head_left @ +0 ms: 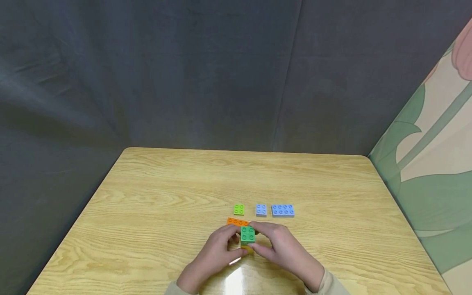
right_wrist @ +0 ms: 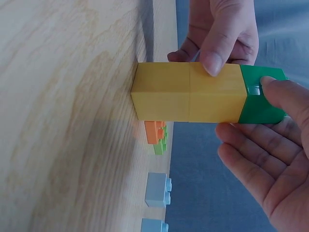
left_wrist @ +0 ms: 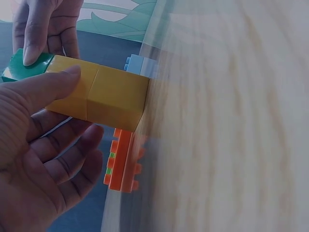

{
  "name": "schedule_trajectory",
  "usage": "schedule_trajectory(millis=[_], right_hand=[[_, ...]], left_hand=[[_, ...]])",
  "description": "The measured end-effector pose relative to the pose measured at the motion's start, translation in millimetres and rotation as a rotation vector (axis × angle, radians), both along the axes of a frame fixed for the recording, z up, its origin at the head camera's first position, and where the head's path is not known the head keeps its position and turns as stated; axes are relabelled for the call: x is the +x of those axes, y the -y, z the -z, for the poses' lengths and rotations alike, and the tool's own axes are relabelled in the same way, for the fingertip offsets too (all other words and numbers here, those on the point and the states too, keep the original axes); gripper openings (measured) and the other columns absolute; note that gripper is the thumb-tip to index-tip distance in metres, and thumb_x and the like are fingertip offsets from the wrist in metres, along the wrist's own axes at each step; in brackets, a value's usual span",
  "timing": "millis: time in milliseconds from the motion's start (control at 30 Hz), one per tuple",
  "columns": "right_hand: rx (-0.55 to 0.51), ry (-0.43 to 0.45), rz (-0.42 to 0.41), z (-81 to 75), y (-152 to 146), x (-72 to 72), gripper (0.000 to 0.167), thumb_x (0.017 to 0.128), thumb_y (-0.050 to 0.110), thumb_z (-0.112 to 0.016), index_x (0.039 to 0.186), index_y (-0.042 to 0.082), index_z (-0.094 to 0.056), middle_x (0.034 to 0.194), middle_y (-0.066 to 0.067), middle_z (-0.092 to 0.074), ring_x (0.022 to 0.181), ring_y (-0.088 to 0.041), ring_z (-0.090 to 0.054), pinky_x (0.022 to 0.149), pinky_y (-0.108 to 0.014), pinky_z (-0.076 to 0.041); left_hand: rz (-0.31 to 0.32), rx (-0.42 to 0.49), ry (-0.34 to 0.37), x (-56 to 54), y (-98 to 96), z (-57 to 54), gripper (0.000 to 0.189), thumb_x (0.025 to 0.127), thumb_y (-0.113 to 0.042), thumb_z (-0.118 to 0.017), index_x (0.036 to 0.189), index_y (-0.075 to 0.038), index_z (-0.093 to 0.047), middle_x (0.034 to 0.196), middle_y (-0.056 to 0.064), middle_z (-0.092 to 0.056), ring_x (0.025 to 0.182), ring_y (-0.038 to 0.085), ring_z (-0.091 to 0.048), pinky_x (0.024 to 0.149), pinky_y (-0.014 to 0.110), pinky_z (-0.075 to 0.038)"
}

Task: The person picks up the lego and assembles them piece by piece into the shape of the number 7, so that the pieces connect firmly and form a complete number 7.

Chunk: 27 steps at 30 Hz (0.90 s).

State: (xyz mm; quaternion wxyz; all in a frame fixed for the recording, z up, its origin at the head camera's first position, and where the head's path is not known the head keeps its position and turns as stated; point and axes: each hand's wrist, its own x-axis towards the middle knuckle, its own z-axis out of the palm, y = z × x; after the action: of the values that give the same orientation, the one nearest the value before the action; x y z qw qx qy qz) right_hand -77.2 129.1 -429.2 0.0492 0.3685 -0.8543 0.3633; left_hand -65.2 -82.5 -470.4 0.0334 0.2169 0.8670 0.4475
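At lower centre, my left hand (head_left: 218, 249) grips yellow bricks (right_wrist: 186, 92), my right hand (head_left: 283, 246) pinches the green four-stud brick (head_left: 248, 235); apparent stacking next calls for downward pressure.

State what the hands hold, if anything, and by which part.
A block stack: the left hand grips it at the upper yellow block, the right hand at the green block on top, each with its thumb against a side face.
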Motion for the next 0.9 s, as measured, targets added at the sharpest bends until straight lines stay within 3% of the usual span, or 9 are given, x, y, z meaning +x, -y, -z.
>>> schedule_trajectory(millis=[900], right_hand=[[-0.015, -0.004, -0.01, 0.6, -1, -0.2, 0.033, 0.084, 0.013, -0.076, 0.116, 0.01, -0.067, 0.112, 0.0, -0.07, 0.101, -0.017, -0.067, 0.084, -0.033, -0.055]], left_hand=[[-0.016, 0.04, -0.05, 2.6, 1.1, -10.9, 0.038, 0.082, -0.032, -0.078, 0.116, -0.025, -0.063, 0.095, -0.016, -0.06, 0.087, 0.01, -0.059, 0.078, 0.029, -0.051]])
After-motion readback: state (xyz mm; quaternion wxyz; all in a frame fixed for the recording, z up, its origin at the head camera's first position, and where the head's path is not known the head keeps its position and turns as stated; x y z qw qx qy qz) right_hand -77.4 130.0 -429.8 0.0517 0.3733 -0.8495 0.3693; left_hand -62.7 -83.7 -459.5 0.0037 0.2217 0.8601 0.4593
